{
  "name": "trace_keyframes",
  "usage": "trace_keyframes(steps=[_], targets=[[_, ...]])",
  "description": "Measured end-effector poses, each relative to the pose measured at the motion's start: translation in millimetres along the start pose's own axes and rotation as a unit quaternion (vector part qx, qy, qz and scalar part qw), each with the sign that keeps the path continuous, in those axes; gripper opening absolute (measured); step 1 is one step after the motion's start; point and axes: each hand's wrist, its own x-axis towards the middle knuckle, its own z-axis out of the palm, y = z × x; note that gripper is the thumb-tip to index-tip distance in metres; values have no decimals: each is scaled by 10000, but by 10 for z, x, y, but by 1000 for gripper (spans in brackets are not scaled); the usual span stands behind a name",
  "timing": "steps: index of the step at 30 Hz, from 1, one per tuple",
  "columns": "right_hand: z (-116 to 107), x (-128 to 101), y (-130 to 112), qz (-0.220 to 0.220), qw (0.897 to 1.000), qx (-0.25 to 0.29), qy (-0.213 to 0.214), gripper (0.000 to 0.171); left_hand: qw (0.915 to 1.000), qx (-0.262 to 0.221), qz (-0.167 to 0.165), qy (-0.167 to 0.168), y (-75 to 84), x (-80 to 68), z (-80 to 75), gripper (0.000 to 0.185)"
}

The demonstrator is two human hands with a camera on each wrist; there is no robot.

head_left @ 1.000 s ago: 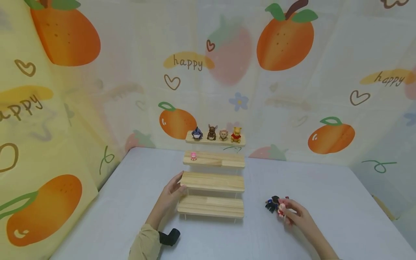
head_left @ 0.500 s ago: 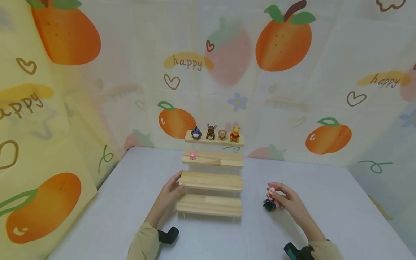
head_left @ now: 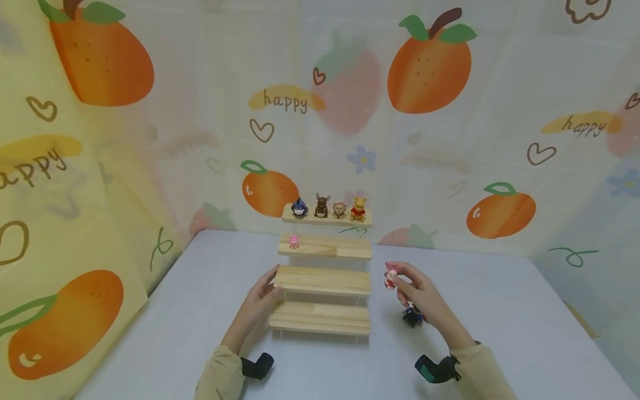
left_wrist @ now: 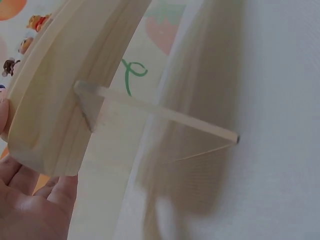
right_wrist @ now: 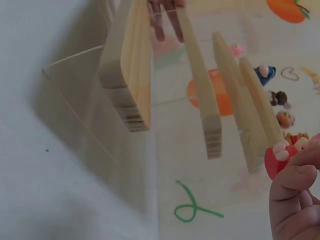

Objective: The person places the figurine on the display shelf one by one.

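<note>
Landmark: the wooden stepped stand, four tiers, standing mid-bench.

Nearest me, both wrists carry dark camera straps. My left hand sits at the left end of the stand; thumb and fingers close lightly around the edge of the second tier from the bottom, steadying it. The left wrist view confirms fingers against the plank's end. It has not shifted over the last second.

Right of the stand, my right hand has come up off the bench and in toward the stand. Its grip pinches a small pink-and-red figure between thumb and fingertips; the figure is now airborne, just off the right end of the second tier. A second ago it was low on the bench, well right of the stand. Judgement: pick-up done, carry under way, placing not yet done. Forearm angles inward, wrist raised, fingers curled forward.

A dark figure lies on the bench under that hand.

Farther back: a pink figure at the left end of the third tier; four figures in a row on the top tier.
</note>
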Motion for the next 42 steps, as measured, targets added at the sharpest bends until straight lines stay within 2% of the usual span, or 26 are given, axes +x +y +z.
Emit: trace_keyframes(steps=[4, 8, 15, 27, 42], targets=[[95, 93, -106, -19, 9999, -30, -103, 35, 10000, -67, -5, -10, -2, -2, -13, 58], [196, 199, -171, -79, 10000, 31, -12, 37, 10000, -68, -51, -3, -10, -1, -20, 58], [373, 424, -241, -162, 9989, 427, 127, 36, 9999, -52, -97, -27, -4, -9, -19, 58], [659, 668, -335, 81, 9951, 887, 435, 32, 9995, -240, -125, -160, 6, 1, -21, 58], [907, 863, -358, 344, 9964, 585, 507, 31, 9999, -95, -85, -73, -6, 1, -12, 58]])
